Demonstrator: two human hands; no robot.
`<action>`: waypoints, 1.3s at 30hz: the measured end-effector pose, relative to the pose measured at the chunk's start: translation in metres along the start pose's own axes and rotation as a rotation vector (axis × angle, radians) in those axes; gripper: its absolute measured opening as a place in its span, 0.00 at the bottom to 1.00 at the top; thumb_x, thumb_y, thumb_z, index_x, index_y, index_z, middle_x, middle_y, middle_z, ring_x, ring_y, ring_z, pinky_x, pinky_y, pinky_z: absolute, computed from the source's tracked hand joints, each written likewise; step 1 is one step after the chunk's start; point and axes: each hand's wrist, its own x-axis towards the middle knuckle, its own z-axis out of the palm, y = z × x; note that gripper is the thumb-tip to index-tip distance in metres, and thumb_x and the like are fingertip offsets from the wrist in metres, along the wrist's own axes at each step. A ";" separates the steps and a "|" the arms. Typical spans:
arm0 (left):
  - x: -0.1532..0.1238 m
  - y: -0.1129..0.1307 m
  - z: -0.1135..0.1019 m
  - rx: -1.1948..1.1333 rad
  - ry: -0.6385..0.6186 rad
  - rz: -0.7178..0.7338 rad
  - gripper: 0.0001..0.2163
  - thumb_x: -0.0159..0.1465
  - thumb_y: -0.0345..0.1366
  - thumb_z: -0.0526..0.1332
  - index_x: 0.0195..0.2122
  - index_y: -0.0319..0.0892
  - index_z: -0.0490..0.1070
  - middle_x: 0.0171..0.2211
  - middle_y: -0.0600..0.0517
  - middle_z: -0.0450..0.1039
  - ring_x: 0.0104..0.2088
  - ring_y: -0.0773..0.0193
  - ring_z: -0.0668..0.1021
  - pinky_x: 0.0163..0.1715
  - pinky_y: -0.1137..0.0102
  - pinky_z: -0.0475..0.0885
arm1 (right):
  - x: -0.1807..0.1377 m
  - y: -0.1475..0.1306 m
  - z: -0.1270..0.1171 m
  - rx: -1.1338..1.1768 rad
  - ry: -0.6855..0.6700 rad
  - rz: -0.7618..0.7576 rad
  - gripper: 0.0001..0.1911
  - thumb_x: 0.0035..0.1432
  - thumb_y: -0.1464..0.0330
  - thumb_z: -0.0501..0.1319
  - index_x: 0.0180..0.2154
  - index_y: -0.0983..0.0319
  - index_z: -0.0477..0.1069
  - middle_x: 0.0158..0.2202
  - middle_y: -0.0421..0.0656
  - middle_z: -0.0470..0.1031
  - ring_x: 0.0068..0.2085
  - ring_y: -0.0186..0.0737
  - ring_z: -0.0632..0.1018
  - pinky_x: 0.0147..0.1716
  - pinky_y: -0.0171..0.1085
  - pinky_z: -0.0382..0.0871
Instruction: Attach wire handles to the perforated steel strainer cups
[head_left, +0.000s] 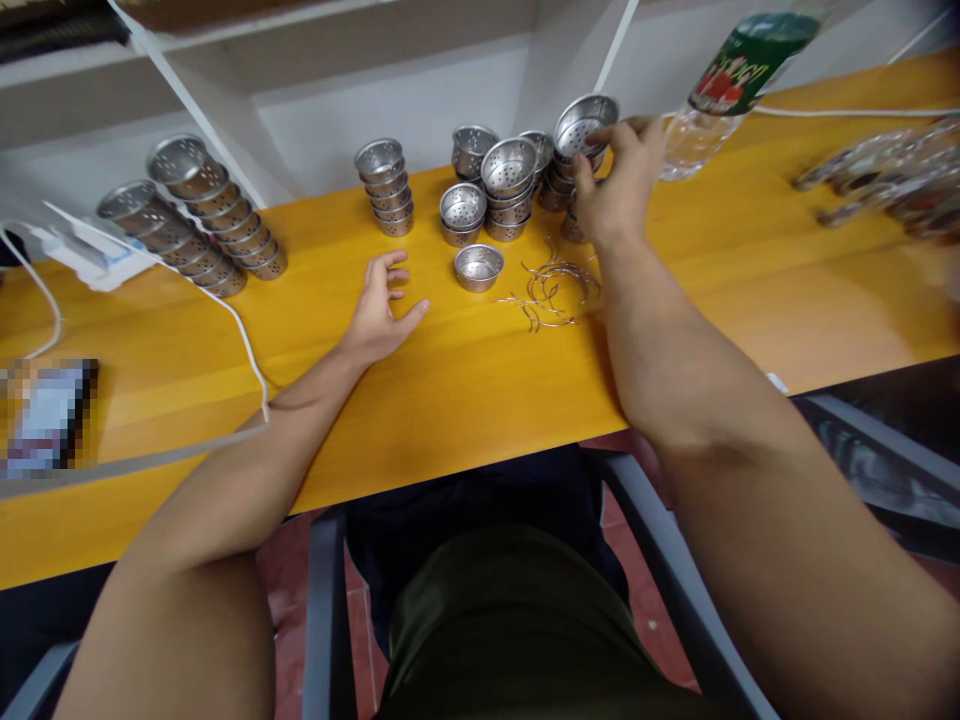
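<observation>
My right hand (619,190) is at the tall stack at the back right, its thumb and fingers closed on the rim of the top perforated metal cup (581,128). Part of that stack is hidden behind the hand. Resting on its side on the table, my left hand (380,315) is empty with fingers apart and slightly curled. A single small metal cup (478,270) stands upright between the hands. Behind it are more perforated cups (508,170), some nested in short stacks. Several thin curved wire pieces (555,285) lie loosely in front of my right hand.
A cup stack (390,190) stands behind my left hand; two taller, leaning-looking stacks (217,215) are farther left. A water bottle (720,100) stands beside my right hand. A white cable (240,320) crosses near my left forearm. Blurred clear-wrapped items (892,175) lie far right.
</observation>
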 end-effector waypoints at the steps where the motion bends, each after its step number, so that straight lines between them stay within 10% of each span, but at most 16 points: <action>1: 0.000 0.000 0.000 0.003 -0.002 -0.001 0.39 0.75 0.49 0.76 0.83 0.56 0.62 0.83 0.38 0.71 0.74 0.42 0.84 0.66 0.49 0.88 | -0.003 -0.002 -0.003 -0.022 0.012 -0.013 0.25 0.98 0.65 0.61 0.81 0.72 0.78 0.84 0.73 0.69 0.83 0.65 0.71 0.85 0.55 0.61; 7: 0.000 -0.001 -0.002 0.005 -0.020 0.008 0.40 0.75 0.49 0.77 0.83 0.57 0.62 0.83 0.38 0.71 0.74 0.42 0.84 0.66 0.48 0.89 | -0.030 -0.027 -0.031 -0.082 -0.321 -0.426 0.23 0.87 0.61 0.75 0.74 0.63 0.86 0.71 0.66 0.83 0.71 0.68 0.78 0.69 0.60 0.74; 14: 0.000 0.000 -0.002 0.011 -0.023 0.043 0.39 0.76 0.50 0.76 0.83 0.58 0.60 0.81 0.38 0.72 0.73 0.42 0.85 0.66 0.47 0.89 | -0.034 -0.049 -0.046 0.111 -0.438 -0.504 0.25 0.82 0.58 0.77 0.72 0.60 0.87 0.62 0.59 0.90 0.63 0.64 0.83 0.66 0.58 0.79; 22: 0.000 -0.002 -0.003 0.018 -0.031 0.026 0.40 0.75 0.50 0.77 0.83 0.57 0.61 0.82 0.38 0.71 0.74 0.42 0.84 0.67 0.48 0.89 | -0.030 -0.040 -0.010 0.103 -0.736 -0.645 0.21 0.73 0.58 0.80 0.62 0.59 0.90 0.65 0.57 0.86 0.59 0.65 0.87 0.67 0.58 0.83; 33: 0.004 0.011 -0.007 -0.044 -0.079 0.029 0.55 0.71 0.76 0.82 0.87 0.55 0.62 0.84 0.36 0.75 0.84 0.33 0.82 0.88 0.38 0.80 | -0.077 -0.091 0.017 0.541 -0.597 -0.881 0.10 0.81 0.57 0.75 0.55 0.54 0.89 0.74 0.54 0.83 0.73 0.72 0.82 0.79 0.66 0.75; 39: 0.005 0.002 -0.007 0.004 -0.051 0.045 0.55 0.71 0.74 0.84 0.86 0.53 0.61 0.83 0.35 0.75 0.83 0.31 0.82 0.89 0.38 0.79 | -0.060 -0.079 -0.020 0.211 -0.691 -0.573 0.27 0.79 0.64 0.79 0.73 0.57 0.83 0.67 0.55 0.89 0.59 0.64 0.88 0.64 0.54 0.80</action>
